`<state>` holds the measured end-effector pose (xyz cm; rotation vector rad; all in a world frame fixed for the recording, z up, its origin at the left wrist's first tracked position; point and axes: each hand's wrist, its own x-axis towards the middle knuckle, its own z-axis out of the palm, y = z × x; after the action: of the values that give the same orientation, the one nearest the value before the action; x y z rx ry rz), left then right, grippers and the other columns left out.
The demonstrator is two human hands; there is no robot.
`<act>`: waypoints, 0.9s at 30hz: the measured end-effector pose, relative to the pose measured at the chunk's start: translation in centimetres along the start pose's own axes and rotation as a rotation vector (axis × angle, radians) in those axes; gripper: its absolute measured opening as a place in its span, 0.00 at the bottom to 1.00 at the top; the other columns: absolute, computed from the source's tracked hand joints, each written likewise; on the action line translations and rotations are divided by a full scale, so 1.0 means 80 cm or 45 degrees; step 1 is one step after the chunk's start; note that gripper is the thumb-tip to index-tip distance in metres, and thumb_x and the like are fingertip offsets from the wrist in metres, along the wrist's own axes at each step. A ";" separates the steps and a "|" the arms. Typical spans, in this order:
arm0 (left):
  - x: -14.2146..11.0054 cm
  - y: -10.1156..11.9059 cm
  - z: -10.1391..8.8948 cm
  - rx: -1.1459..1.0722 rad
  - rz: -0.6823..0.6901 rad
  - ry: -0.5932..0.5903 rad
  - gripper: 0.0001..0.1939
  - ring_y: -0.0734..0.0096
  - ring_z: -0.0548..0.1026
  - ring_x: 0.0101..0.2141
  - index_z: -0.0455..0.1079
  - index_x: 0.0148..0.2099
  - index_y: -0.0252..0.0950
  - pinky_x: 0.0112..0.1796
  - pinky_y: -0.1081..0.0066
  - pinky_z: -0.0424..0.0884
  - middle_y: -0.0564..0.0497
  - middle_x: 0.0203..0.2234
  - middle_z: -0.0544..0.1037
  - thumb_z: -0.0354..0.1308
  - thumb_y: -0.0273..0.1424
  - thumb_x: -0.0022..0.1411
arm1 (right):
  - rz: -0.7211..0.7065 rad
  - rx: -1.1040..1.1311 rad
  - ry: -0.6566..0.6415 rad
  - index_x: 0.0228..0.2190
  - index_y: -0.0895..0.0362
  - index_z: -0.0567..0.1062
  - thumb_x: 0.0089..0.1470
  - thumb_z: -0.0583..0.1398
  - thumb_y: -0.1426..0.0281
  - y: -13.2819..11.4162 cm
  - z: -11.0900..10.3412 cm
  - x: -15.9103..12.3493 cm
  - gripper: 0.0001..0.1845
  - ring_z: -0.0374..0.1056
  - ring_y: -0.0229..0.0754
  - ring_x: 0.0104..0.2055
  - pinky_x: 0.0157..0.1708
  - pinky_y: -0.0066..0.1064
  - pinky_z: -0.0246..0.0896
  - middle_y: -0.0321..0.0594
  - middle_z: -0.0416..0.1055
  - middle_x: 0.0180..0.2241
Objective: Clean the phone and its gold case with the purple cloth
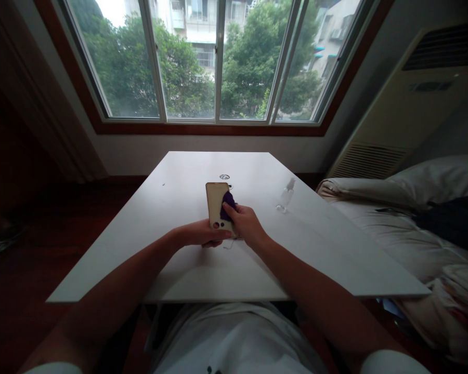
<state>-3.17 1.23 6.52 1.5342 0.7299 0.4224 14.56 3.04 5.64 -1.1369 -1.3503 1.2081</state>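
My left hand (pixel 203 234) grips the near end of a gold-backed phone (pixel 215 200) and holds it tilted up over the white table (pixel 171 208). The phone's back faces me, with its camera lenses near my fingers. My right hand (pixel 246 222) presses a small purple cloth (pixel 228 202) against the phone's right side. Both hands meet near the middle of the table.
A small clear spray bottle (pixel 285 197) stands on the table to the right of my hands. A round cable hole (pixel 224 177) lies beyond the phone. A bed with pillows (pixel 413 208) is at the right, an air-conditioner unit (pixel 405 114) behind it, and a wide window (pixel 218 62) ahead.
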 end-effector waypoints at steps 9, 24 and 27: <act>0.003 -0.008 -0.012 0.085 0.079 0.111 0.32 0.81 0.59 0.14 0.66 0.26 0.32 0.16 0.75 0.51 0.53 0.16 0.68 0.57 0.59 0.61 | -0.087 0.301 -0.099 0.37 0.59 0.78 0.47 0.70 0.52 -0.011 0.001 -0.003 0.24 0.72 0.45 0.33 0.35 0.35 0.67 0.41 0.78 0.34; 0.006 -0.015 -0.025 0.251 -0.055 0.367 0.36 0.77 0.59 0.14 0.66 0.27 0.33 0.17 0.73 0.53 0.54 0.12 0.64 0.49 0.64 0.61 | 0.076 0.522 -0.106 0.38 0.60 0.79 0.35 0.76 0.65 -0.001 -0.005 0.003 0.26 0.75 0.46 0.35 0.39 0.39 0.70 0.44 0.80 0.37; -0.001 -0.008 -0.023 0.285 -0.124 0.261 0.36 0.77 0.58 0.14 0.65 0.25 0.34 0.18 0.72 0.52 0.54 0.12 0.63 0.50 0.64 0.61 | 0.019 0.499 -0.062 0.37 0.60 0.79 0.37 0.76 0.64 0.000 -0.010 0.008 0.24 0.74 0.45 0.35 0.39 0.37 0.70 0.43 0.80 0.37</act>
<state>-4.57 2.56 6.10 1.6714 1.0364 0.4406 15.26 3.75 5.72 -0.8434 -1.0780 1.4429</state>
